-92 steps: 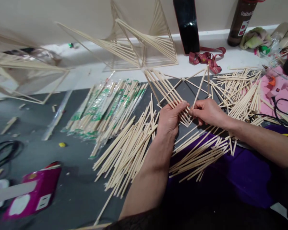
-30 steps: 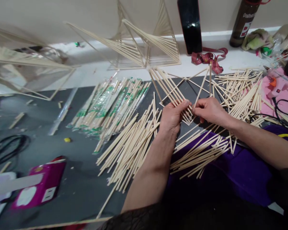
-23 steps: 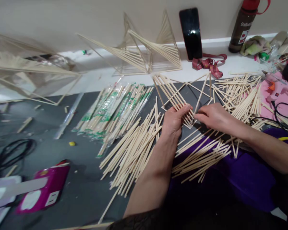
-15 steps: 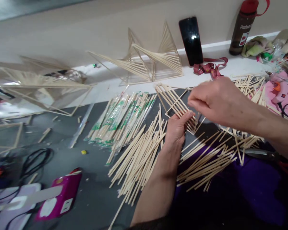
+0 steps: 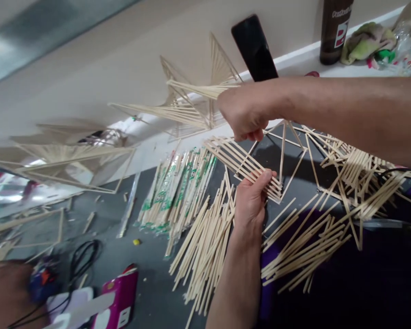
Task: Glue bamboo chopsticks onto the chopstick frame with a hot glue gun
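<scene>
My left hand (image 5: 250, 201) grips the near end of a slatted chopstick frame (image 5: 238, 157), thumb on top, with several sticks side by side running away from it. Above the far part of this frame, my right hand (image 5: 243, 112) is closed, fingers curled downward; whatever they hold is hidden. Joined to the frame on the right are open triangles of chopsticks (image 5: 296, 171). Loose chopsticks (image 5: 205, 246) lie in a heap left of my left wrist. Another pile of chopsticks (image 5: 304, 251) rests on dark purple cloth to the right.
Wrapped chopsticks (image 5: 176, 192) lie left of the frame. Finished-looking stick models (image 5: 192, 114) stand along the wall, near a phone (image 5: 255, 48) and a bottle (image 5: 335, 32). Scissors (image 5: 380, 224) lie right. A magenta box (image 5: 121, 292) and black cable (image 5: 85, 260) are lower left, beside a blurred patch of skin.
My right hand has moved left and away from me, over the far part of the frame. My left hand keeps its grip, and the frame has turned slightly. The view has tilted.
</scene>
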{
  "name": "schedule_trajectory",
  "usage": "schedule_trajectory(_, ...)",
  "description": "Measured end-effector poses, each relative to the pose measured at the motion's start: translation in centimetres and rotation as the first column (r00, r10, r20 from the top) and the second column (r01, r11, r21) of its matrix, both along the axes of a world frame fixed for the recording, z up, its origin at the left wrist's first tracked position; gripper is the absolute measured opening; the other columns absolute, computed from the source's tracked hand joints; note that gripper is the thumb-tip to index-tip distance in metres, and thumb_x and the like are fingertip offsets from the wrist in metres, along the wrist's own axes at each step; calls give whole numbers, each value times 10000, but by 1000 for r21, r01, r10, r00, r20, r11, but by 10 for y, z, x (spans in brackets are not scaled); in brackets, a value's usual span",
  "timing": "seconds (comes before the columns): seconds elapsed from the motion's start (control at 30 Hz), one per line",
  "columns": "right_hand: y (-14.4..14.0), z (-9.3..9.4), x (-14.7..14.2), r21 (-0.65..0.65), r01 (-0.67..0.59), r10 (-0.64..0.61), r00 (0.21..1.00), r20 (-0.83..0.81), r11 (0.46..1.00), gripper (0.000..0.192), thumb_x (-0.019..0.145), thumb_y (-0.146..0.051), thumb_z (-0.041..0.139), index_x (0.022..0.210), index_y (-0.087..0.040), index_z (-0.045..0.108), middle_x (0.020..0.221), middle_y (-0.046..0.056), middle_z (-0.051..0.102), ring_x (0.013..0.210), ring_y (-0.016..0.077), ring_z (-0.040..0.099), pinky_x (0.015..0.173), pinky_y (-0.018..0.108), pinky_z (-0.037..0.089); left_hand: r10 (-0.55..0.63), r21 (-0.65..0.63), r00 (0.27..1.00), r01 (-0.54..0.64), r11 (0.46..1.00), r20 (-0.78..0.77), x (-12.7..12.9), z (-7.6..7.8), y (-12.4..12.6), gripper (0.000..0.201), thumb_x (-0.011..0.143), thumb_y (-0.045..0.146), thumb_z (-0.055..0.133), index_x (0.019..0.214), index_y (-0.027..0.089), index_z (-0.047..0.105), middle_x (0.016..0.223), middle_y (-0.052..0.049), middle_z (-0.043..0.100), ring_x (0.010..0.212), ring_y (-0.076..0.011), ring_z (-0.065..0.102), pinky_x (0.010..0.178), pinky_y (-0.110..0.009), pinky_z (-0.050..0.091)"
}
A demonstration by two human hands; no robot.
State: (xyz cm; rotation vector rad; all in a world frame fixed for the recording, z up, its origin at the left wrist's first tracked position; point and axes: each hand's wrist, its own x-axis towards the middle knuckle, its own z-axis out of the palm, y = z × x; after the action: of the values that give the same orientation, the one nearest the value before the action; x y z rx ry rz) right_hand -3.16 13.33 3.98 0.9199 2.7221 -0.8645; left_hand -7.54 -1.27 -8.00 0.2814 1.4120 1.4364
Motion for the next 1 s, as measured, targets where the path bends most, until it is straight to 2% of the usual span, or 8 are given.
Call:
schedule_trajectory(0.07,6,-6,0,-69,-64,66,997,29,996,111,797,-96,622,727,-20,661,797,87,721,856,204,707,837,375,533,3,2,1000,-3,1000,-5,0,1,-1,343,446,283,902,667,123,694,625,-10,700,512,-82,595,493,-171,476)
schedule_trajectory(0.13,11,-12,0,-168,-61,63,998,5,984,104,791,-125,644,772,-28,675,753,64,709,810,179,710,811,352,539,-1,7,1000,1,1000,-12,0,2,-2,313,475,282,893,660,123,696,618,-5,692,515,-73,586,496,-161,466)
schedule_trajectory(0.27,17,-24,-2,-275,-84,69,996,-61,958,106,797,-116,633,762,-32,689,568,-7,626,719,145,695,750,296,524,-21,-8,1000,21,1000,-13,0,4,-2,301,495,289,884,664,124,699,618,1,683,502,-65,562,485,-163,445)
schedule_trajectory(0.37,17,-27,-1,-329,-103,70,991,-110,939,153,828,-121,604,741,-24,685,506,-22,582,651,118,670,709,262,504,-17,-29,1000,17,999,-20,-1,3,-2,315,486,300,886,663,121,696,627,-3,683,516,-73,570,500,-175,450)
schedule_trajectory(0.67,12,-21,-1,-215,-146,123,985,-117,966,158,778,-42,547,666,-35,658,402,-41,495,563,134,628,684,305,507,-9,-31,999,8,999,-31,-1,2,-1,335,468,312,886,652,120,683,625,-10,679,492,-80,558,475,-192,442)
schedule_trajectory(0.87,12,-23,1,-218,-159,126,980,-156,963,160,777,-44,546,660,-33,655,416,-40,510,537,109,607,616,244,472,-13,-34,999,12,999,-33,-1,2,-2,335,478,319,890,644,113,684,601,-5,668,479,-66,547,460,-173,431)
schedule_trajectory(1.0,12,-24,1,-231,-129,96,984,-147,964,161,759,-35,568,632,-22,667,389,-36,506,587,127,642,663,252,500,-4,-36,1000,3,999,-24,0,2,-1,349,459,322,902,637,117,683,609,-6,676,491,-68,557,468,-172,439)
